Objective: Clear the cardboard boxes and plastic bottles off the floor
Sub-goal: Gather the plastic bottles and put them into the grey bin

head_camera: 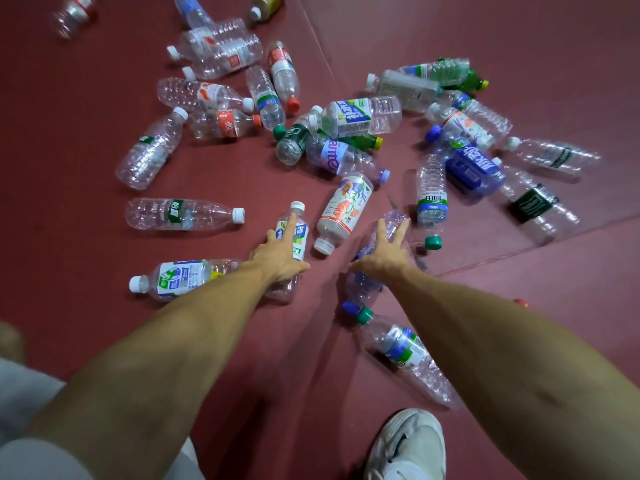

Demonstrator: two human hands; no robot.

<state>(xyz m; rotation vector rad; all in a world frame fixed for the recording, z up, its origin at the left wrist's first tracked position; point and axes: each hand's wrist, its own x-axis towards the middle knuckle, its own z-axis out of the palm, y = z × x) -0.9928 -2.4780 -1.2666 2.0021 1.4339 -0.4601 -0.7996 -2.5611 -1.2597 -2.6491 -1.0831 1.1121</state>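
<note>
Hands (280, 259) (379, 258) touching bottles (183, 214), dark red floor (69, 258)

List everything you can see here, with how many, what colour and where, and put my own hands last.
Bottles: about thirty, mostly clear with mixed labels and caps, lying scattered over the floor.
Boxes: none in view.
Floor: one, dark red, fills the frame.
Shoe: one, white, bottom right.
Clothing: one patch, pale grey, bottom left corner.
Left hand: one, fingers lying along a white-capped bottle, centre.
Right hand: one, fingers spread over a blue-capped bottle, just right of centre.
</note>
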